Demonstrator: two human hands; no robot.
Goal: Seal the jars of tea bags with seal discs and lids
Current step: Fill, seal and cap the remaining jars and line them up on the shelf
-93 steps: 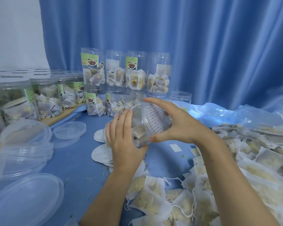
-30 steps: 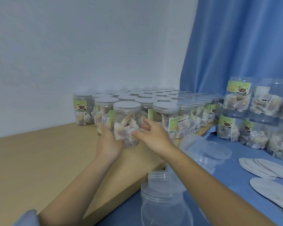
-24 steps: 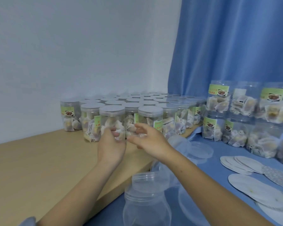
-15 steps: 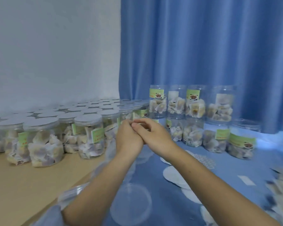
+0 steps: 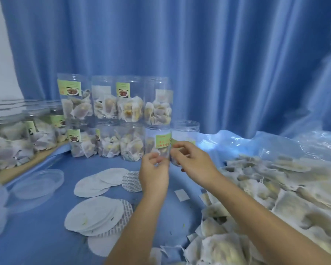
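Observation:
Clear jars of tea bags (image 5: pixel 131 144) stand in two stacked rows against the blue curtain. At the right end of the bottom row are a green-labelled jar (image 5: pixel 158 139) and an open jar without a lid (image 5: pixel 185 131). My left hand (image 5: pixel 154 174) and my right hand (image 5: pixel 194 162) hover just in front of these two, fingers loosely curled, with nothing visible in them. White seal discs (image 5: pixel 96 215) lie fanned on the blue cloth to the left of my arms. More discs (image 5: pixel 101 180) lie behind them. Clear lids (image 5: pixel 36 183) lie further left.
A big heap of loose tea bags (image 5: pixel 275 197) on a plastic sheet fills the right side. Lidded jars (image 5: pixel 10 140) crowd a wooden ledge at the left. A small white paper square (image 5: pixel 182 194) lies between my forearms. Stacked lids sit at the left edge.
I set a lidded jar among those on the wooden ledge and let go. My view swung right, and both empty hands came over to the unlidded jars by the curtain.

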